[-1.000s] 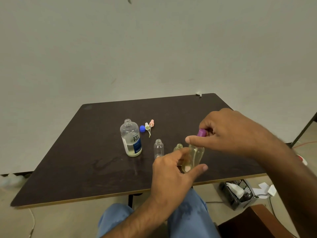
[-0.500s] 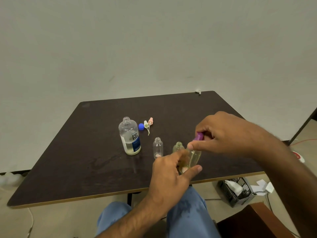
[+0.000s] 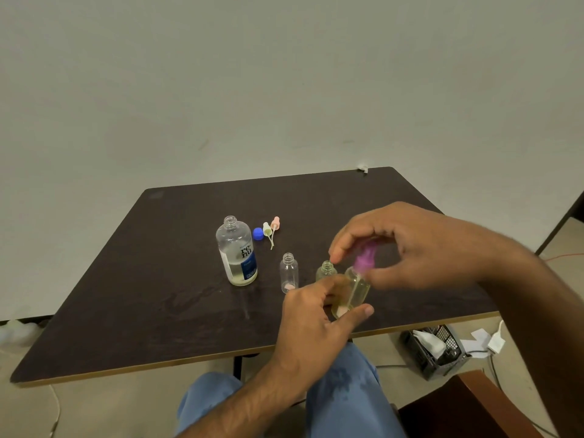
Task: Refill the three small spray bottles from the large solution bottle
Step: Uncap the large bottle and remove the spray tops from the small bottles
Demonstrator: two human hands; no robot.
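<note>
My left hand grips a small yellowish spray bottle, tilted, above the table's near edge. My right hand pinches its purple spray cap at the bottle's neck; the cap looks blurred. Two more small bottles stand uncapped just left of it: a clear one and a yellowish one, partly hidden by my left thumb. The large solution bottle stands open farther left, about a third full. Its blue cap and two loose spray heads, pale green and pink, lie behind it.
The dark table stands against a plain wall. My knees in blue trousers sit under its near edge. On the floor at the right are a black crate with white items, paper scraps and a brown chair corner.
My right hand's fingers have shifted around the purple cap, which now shows more and is blurred. The held bottle has dropped slightly toward the table. The other bottles have not moved.
</note>
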